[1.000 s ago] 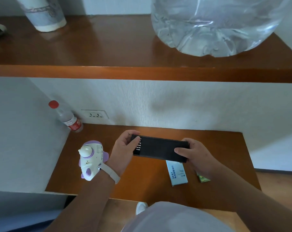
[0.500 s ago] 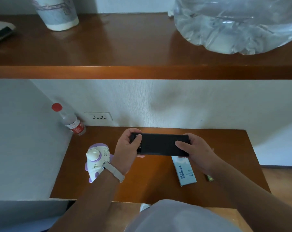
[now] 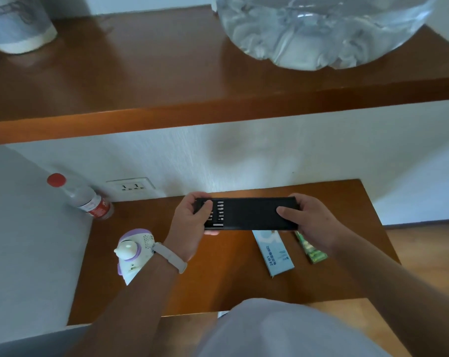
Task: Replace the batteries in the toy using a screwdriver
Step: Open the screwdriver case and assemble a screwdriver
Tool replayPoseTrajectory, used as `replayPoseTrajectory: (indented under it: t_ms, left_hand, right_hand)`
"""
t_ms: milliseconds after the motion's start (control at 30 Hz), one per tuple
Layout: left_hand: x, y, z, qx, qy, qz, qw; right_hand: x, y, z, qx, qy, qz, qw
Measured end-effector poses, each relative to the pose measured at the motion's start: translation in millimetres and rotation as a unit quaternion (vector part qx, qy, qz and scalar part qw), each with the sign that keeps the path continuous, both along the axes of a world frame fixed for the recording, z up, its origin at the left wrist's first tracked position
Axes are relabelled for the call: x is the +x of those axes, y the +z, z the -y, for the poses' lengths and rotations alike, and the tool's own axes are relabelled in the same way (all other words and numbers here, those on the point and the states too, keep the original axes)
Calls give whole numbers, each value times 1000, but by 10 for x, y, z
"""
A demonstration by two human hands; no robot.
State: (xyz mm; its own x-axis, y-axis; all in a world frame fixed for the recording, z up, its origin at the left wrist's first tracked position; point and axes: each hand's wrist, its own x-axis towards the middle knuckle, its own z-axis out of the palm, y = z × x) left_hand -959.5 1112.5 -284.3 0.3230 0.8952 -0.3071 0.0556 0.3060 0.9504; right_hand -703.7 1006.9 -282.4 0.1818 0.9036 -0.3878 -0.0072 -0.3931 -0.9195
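Holding a black screwdriver bit case (image 3: pixel 249 213) level above the wooden table (image 3: pixel 218 287), the left hand (image 3: pixel 192 222) grips its left end with the thumb on top. The right hand (image 3: pixel 311 222) pinches its right end. Rows of metal bits (image 3: pixel 218 213) show beside the left thumb.

The toy (image 3: pixel 134 253), white with purple trim, lies on the table just beside the left wrist, partly hidden by it. Below the case lies a pale blue box (image 3: pixel 275 251) with blue print running lengthwise (digits and characters, too blurred to read surely). A green battery pack (image 3: pixel 312 249) lies beside it. A clear bottle (image 3: pixel 89 202) with a red cap and a red label, its writing illegible, stands in the corner near a wall socket (image 3: pixel 132 187).

Half a second ago only a sliver of the bits showed. More are exposed now, and more of the green pack shows under the right hand.
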Motion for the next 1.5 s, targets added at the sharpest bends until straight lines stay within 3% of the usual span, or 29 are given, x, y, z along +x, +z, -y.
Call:
replayPoseTrajectory:
  t_ms: [467, 667, 833, 933, 1033, 1133, 1233, 1333, 1500]
  left_hand:
    - [647, -242, 164, -79, -16, -45, 996]
    - [814, -248, 180, -74, -12, -81, 994]
    - [970, -265, 227, -83, -11, -103, 991]
    - [1126, -316, 361, -97, -15, -106, 989]
    - [1262, -352, 511, -113, -17, -97, 989]
    - [1422, -355, 642, -126, -24, -88, 988]
    - [1575, -332, 739, -125, -29, -83, 988]
    - [1678, -296, 801, -132, -29, -67, 989]
    - [1793, -304, 893, -130, -11, -58, 990]
  right_hand:
    - [917, -208, 516, -68, -46, -30, 996]
    - [1486, -340, 870, -92, -135, -63, 985]
    - [1778, -486, 1053, -109, -141, -64, 982]
    - [1734, -583, 1079, -97, -142, 72, 982]
    - [1714, -741, 1118, -87, -154, 235, 956]
    - [1753, -922, 1202, -49, -153, 363, 918]
    - [1840, -1025, 1282, 46, -108, 493, 862]
    - [1962, -1171, 1357, 131, -19, 558, 820]
    - [1978, -1336, 1402, 167, 125, 586, 783]
